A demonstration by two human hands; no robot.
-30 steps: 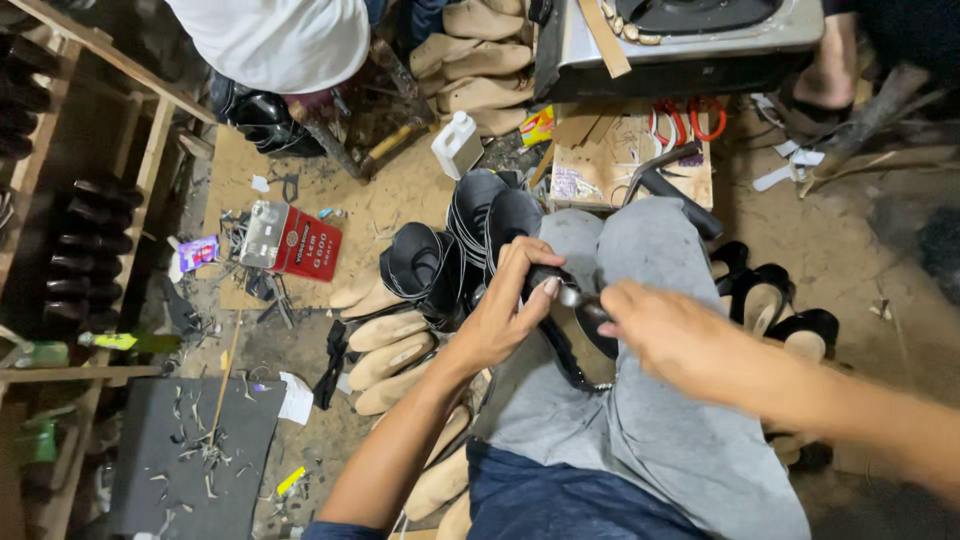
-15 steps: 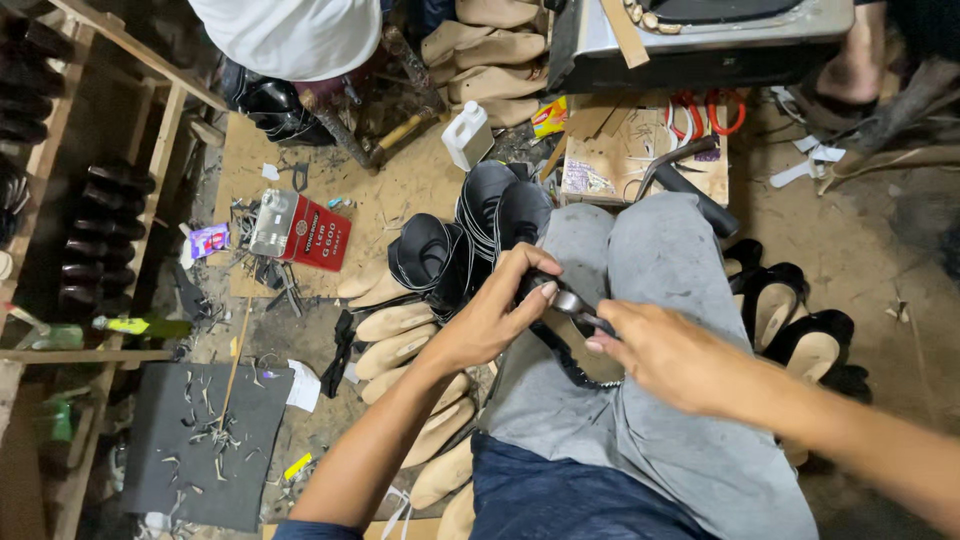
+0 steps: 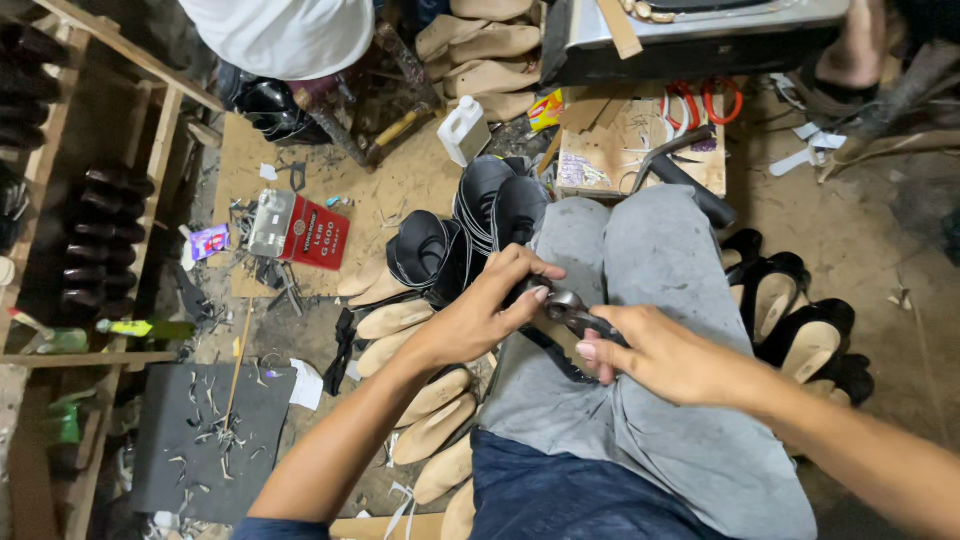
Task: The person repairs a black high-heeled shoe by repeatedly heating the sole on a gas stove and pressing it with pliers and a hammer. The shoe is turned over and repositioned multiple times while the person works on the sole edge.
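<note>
Black leather shoe upper (image 3: 548, 345) stays on the lap, left hand (image 3: 480, 315) clamping it; right hand (image 3: 655, 355) now closes steel pincers (image 3: 572, 312) onto it.

On the person's lap (image 3: 640, 330) the two hands meet: the left hand (image 3: 480, 315) lies on a shoe upper (image 3: 545, 345) resting across the knees, and the right hand (image 3: 660, 355), just to its right, holds pincers (image 3: 572, 312) whose head touches the left fingertips. Left of the knees, on the floor (image 3: 400, 190), a stack of shoe uppers (image 3: 470, 225) stands, with a row of wooden lasts (image 3: 410, 390) nearer the person. Further left lies a tin box (image 3: 300, 230); beyond it stands a rack (image 3: 110, 215). Right of the legs heeled shoes (image 3: 800, 335) sit on the floor. Ahead of the knees lies a cardboard sheet (image 3: 620, 150).
</note>
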